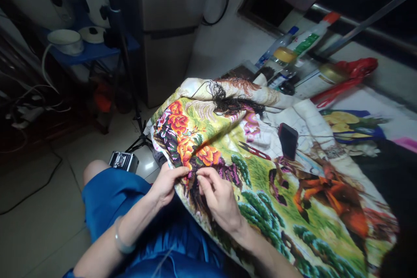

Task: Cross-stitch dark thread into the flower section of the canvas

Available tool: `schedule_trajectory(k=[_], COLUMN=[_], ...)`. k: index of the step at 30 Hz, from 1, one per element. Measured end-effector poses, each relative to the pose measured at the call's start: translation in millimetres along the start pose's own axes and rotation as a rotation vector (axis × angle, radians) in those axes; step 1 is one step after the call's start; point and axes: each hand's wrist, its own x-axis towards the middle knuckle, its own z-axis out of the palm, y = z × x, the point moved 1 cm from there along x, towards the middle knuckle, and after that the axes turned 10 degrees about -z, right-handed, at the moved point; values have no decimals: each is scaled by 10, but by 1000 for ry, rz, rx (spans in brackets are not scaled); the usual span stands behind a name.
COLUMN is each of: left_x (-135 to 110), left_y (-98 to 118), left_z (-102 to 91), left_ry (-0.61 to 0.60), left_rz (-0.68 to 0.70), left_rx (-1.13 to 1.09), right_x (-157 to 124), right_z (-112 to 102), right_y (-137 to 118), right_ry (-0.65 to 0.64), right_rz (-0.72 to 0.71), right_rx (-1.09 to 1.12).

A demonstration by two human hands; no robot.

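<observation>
A large cross-stitch cloth [208,128] with orange flowers, green trees and a brown horse spreads over my lap and the table. My left hand [167,181] grips its near left edge, thumb on top and fingers underneath. Just right of that thumb, my right hand [220,197] is closed in a pinch over the dark, flowered part; whatever sits between the fingertips is too small to make out. Farther up the cloth lie a tangle of dark thread [239,105], a pair of thread snips [256,150] with red handles and a dark phone [288,141].
Bottles [276,45], a jar with a gold lid [283,58] and a red plastic bag [352,76] stand at the back right. A tripod [138,132] and a silver metal box [124,162] are on the floor at left. Behind them, a pot [67,42] rests on a blue table.
</observation>
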Motion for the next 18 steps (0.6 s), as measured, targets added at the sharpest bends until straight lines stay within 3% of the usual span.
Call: schedule_trajectory(k=[2,18], left_x=[1,-16], left_y=[-4,1], left_z=[-1,7], left_ry=[2,7], left_rz=[-3,5], left_rx=[-4,-16], right_x=[10,114], right_z=[-36,-27], right_y=[40,61], right_ry=[-21,-69], right_rz=[61,93], right_rx=[-51,-128])
